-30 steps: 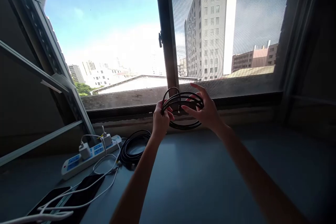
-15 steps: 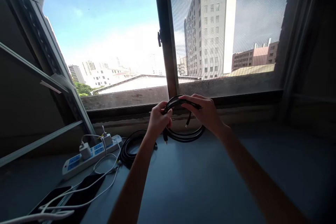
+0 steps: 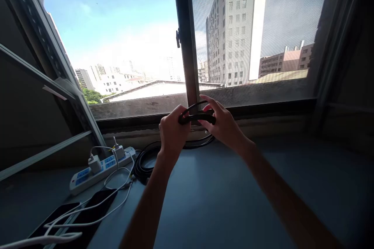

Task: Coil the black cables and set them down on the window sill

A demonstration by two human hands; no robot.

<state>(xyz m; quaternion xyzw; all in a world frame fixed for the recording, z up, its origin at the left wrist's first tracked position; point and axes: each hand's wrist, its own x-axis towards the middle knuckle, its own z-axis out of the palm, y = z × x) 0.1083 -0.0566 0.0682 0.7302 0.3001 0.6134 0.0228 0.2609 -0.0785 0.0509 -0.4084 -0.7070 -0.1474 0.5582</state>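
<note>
Between my hands a coiled black cable [image 3: 199, 118] is held up in front of the window sill, its lower loops hanging toward the table. My left hand [image 3: 174, 130] is closed around the left side of the coil, back of the hand toward me. On the right side, my right hand [image 3: 223, 122] grips the coil between thumb and fingers, with the index finger raised along an upper strand. The cable's ends are mostly hidden by my hands. A second black cable coil [image 3: 139, 167] lies on the table, partly behind my left forearm.
A white power strip [image 3: 84, 181] with plugged-in chargers stands at the left. White cords [image 3: 87, 224] run from it over dark flat objects [image 3: 93, 206] on the blue-grey table [image 3: 210, 202]. A metal frame [image 3: 78, 101] rises at left, and a window [image 3: 191, 46] stands behind.
My left hand has turned so its back faces me. The coil has tilted and looks flatter, and my right index finger has lifted. The view has shifted slightly.
</note>
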